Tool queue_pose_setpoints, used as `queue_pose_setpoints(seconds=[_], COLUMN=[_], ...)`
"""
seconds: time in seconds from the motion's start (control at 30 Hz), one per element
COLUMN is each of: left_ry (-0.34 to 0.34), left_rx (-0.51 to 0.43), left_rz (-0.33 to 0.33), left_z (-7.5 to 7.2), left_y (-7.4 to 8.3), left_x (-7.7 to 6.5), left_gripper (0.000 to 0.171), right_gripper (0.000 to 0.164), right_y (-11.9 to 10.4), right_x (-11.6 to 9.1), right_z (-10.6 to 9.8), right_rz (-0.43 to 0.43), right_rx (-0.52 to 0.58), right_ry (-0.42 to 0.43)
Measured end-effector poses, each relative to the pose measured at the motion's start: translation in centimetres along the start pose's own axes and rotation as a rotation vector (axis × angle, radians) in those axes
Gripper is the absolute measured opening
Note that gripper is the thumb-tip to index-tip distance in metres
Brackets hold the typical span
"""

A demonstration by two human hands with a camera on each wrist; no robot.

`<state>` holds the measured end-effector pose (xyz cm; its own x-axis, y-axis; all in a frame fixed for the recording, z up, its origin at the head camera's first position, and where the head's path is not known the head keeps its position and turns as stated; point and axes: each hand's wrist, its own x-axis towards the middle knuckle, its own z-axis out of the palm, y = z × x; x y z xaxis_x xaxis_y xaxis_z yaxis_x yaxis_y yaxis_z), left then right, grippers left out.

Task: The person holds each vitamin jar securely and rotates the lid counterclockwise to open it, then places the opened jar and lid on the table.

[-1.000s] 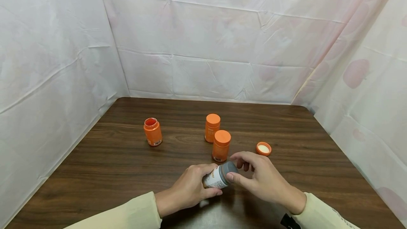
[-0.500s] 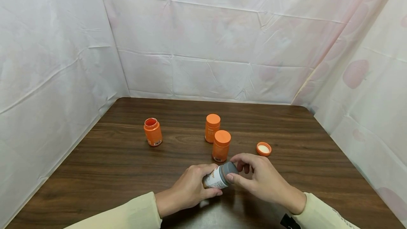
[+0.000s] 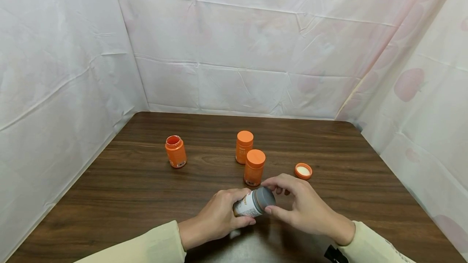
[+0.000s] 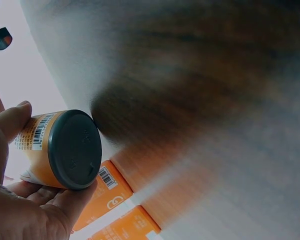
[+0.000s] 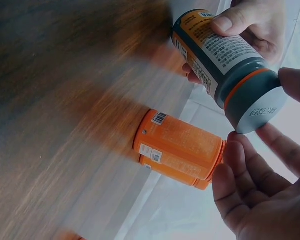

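Observation:
My left hand [image 3: 219, 212] grips a grey-and-orange supplement bottle [image 3: 246, 205] with a white label, thumb on one side and fingers round the other. The bottle is tilted, its grey cap [image 3: 265, 199] towards the right. In the left wrist view its dark round base [image 4: 76, 149] faces the camera. My right hand [image 3: 305, 204] is at the cap, thumb on one edge and fingertips on the opposite edge. The right wrist view shows the cap screwed or seated on the bottle, an orange ring [image 5: 246, 86] below it, with the other fingers spread loosely.
Two orange lidded bottles [image 3: 254, 168] stand just behind my hands, one behind the other. An open orange bottle [image 3: 176, 152] stands further left. An orange lid [image 3: 303, 171] lies inside up at the right. White curtains [image 3: 234, 44] enclose the dark wooden table [image 3: 128, 198].
My right hand's thumb and fingers have opened slightly wider and shifted round the cap's edges. The left hand and the bottle have barely moved.

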<state>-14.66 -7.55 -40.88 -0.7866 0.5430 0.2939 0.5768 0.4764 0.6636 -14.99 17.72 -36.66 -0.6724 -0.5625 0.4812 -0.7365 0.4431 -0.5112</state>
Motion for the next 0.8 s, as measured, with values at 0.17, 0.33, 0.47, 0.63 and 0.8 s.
queue_pose_setpoints(seconds=[0.17, 0.33, 0.47, 0.63, 0.8], left_ry=[0.0, 0.002, 0.003, 0.006, 0.012], left_rx=[0.006, 0.004, 0.004, 0.006, 0.004], left_rz=[0.007, 0.009, 0.013, 0.025, 0.024], left_z=[0.01, 0.04, 0.04, 0.06, 0.07], left_y=[-0.05, -0.11, -0.18, -0.31, -0.34], left_x=[0.02, 0.02, 0.04, 0.09, 0.08], left_gripper=[0.04, 0.041, 0.041, 0.039, 0.039], right_gripper=[0.056, 0.06, 0.062, 0.064, 0.062], right_y=[0.07, 0.08, -0.03, -0.07, -0.04], right_x=[0.02, 0.03, 0.06, 0.11, 0.15], right_z=[-0.11, -0.1, -0.12, -0.13, -0.05], right_rz=[-0.02, -0.062, -0.072, -0.073, -0.063], right_rx=[0.013, 0.026, 0.041, 0.053, 0.033], right_ry=[-0.034, -0.046, -0.05, -0.05, -0.036])
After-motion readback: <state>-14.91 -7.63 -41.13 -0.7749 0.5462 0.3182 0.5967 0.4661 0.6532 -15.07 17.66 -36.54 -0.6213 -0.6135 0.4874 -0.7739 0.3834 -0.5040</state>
